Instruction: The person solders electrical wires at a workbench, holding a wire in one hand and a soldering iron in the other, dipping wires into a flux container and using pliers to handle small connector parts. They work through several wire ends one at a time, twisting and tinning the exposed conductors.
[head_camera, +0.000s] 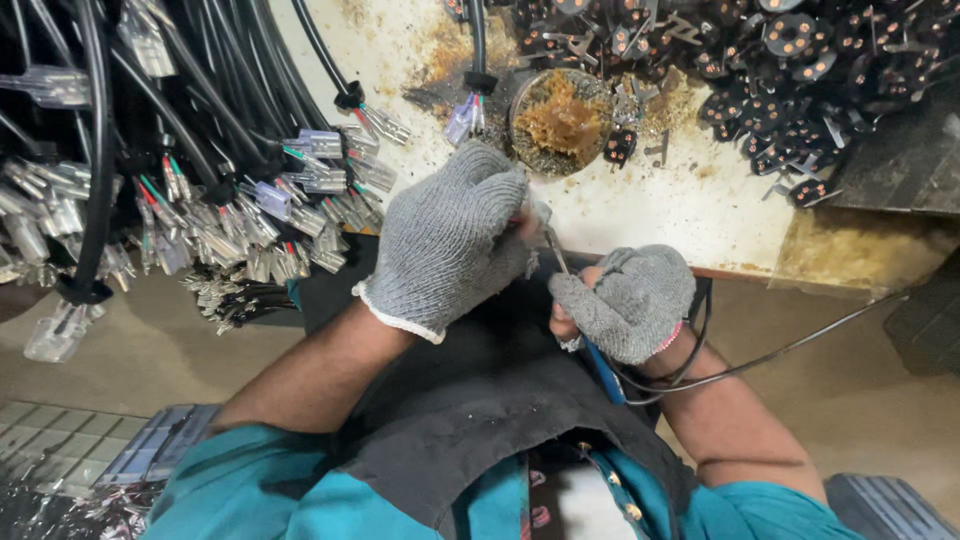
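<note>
My fingers (500, 190) on the left are curled tight inside the grey knit glove, and they look bunched on some small part just below the middle of the frame, though the glove hides what it is. My left hand (455, 240) sits knuckles-up so the work stays under my eyes. The right hand (630, 300), lower and to the right, is gloved too, with a couple of fingertips poking bare through the worn knit, and its fingers wrap round the blue handle of a soldering iron (590, 340). I hold it like a pen, low on the grip, I'd say so the tip stays steady. The thin metal tip (556, 250) runs up and slightly left from that fist, long axis close to vertical in the frame, pointing straight into the closed left fist where the two hands nearly meet. Its black cord (780, 352) loops out from under my right wrist and trails off to the right edge. Everything happens over the dark cloth (470, 400) on my lap. Above, the round tin of brownish flux (560, 120) sits close, within easy dipping reach I reckon. The upper left is thick with black cables ending in clear-sleeved terminals (290, 210), and the upper right holds a heap of black plug parts (790, 60) on the stained white bench (690, 205)
</note>
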